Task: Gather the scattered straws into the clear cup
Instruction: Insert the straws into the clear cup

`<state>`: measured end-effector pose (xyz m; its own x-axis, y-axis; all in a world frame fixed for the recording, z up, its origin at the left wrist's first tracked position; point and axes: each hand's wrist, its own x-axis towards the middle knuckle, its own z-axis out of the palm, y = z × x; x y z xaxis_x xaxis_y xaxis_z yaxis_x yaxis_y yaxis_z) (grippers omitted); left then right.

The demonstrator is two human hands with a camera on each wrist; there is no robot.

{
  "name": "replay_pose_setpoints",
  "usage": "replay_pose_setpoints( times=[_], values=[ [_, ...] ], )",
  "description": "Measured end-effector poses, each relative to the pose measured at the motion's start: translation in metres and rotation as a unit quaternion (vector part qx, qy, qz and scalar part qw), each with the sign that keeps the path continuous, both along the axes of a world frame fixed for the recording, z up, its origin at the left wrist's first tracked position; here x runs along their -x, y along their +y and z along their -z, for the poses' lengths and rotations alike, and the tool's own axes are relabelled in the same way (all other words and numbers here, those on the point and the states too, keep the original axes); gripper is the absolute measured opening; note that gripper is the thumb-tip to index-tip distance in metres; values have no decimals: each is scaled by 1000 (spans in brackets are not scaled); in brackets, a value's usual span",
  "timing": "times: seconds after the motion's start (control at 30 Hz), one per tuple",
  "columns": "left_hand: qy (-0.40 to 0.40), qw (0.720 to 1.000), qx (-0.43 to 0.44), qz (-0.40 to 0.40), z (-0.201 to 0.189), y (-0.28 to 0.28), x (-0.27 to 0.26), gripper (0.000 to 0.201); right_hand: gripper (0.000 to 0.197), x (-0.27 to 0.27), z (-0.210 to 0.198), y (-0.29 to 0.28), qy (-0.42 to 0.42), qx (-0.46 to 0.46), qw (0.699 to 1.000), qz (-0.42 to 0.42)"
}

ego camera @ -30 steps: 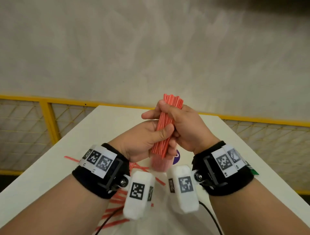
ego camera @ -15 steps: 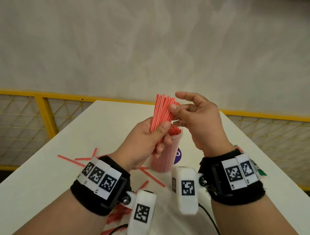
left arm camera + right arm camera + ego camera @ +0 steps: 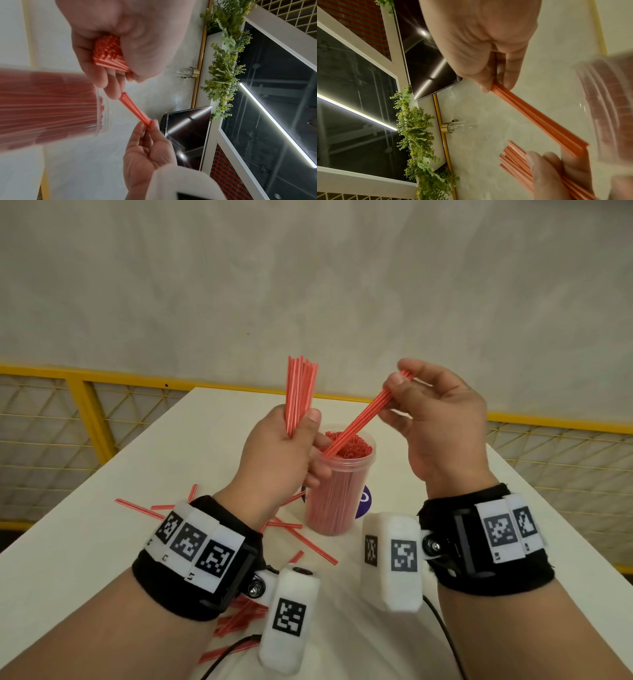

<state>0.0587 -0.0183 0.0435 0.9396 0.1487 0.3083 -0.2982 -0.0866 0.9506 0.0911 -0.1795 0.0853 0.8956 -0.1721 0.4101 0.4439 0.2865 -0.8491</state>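
A clear cup [image 3: 339, 494] packed with red straws stands on the white table [image 3: 102, 542]. Above its left rim my left hand [image 3: 291, 446] grips an upright bundle of red straws [image 3: 299, 392], whose cut ends show in the left wrist view [image 3: 109, 52]. My right hand [image 3: 428, 412] pinches a thinner bundle of straws [image 3: 356, 422] between thumb and fingers. That bundle slants down to the left, with its lower end at the cup's mouth. It also appears in the right wrist view [image 3: 537, 117] beside the blurred cup [image 3: 611, 108]. Loose straws [image 3: 308, 542] lie scattered on the table.
More loose straws [image 3: 239, 618] lie under my left wrist near the table's front. A purple sticker [image 3: 363, 501] sits behind the cup. A yellow mesh railing [image 3: 85, 412] runs round the table, and a grey wall rises behind it. A black cable [image 3: 442, 621] trails near my right wrist.
My right hand has drawn a few straws out of the left hand's bundle and moved right, tilting them down to the cup's mouth. The left hand's bundle now stands upright.
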Motion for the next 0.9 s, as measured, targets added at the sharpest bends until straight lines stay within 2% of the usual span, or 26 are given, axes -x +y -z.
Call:
replay_pose_setpoints(
  times=[0.1,0.23,0.3,0.37,0.47,0.57,0.63,0.67,0.77,0.9],
  values=[
    [0,999,-20,-33,1,1,-1,12,15,-3,1,-4,-33,-12,997,62],
    [1,998,-44,-50,4,0,-4,12,20,-6,8,0,-72,35,992,98],
    [2,998,-47,-51,4,0,-4,13,22,-7,12,3,-79,86,988,100],
    [3,998,-47,-51,3,0,-4,12,26,-8,17,6,-82,177,975,106],
    [4,998,-41,-48,3,0,-4,12,26,-9,24,10,-75,311,942,104],
    [3,998,-39,-47,4,0,-4,11,10,-8,28,13,-32,478,873,88],
    [4,998,-41,-48,4,0,-3,11,9,-8,29,12,-11,536,840,80],
    [4,998,-40,-48,3,0,-3,11,11,-9,28,11,-9,539,838,86],
    [7,999,-29,-45,3,0,-3,11,11,-10,24,8,-7,486,868,105],
    [18,1000,-2,-23,4,1,-2,10,9,-12,29,6,50,502,861,67]
  ],
)
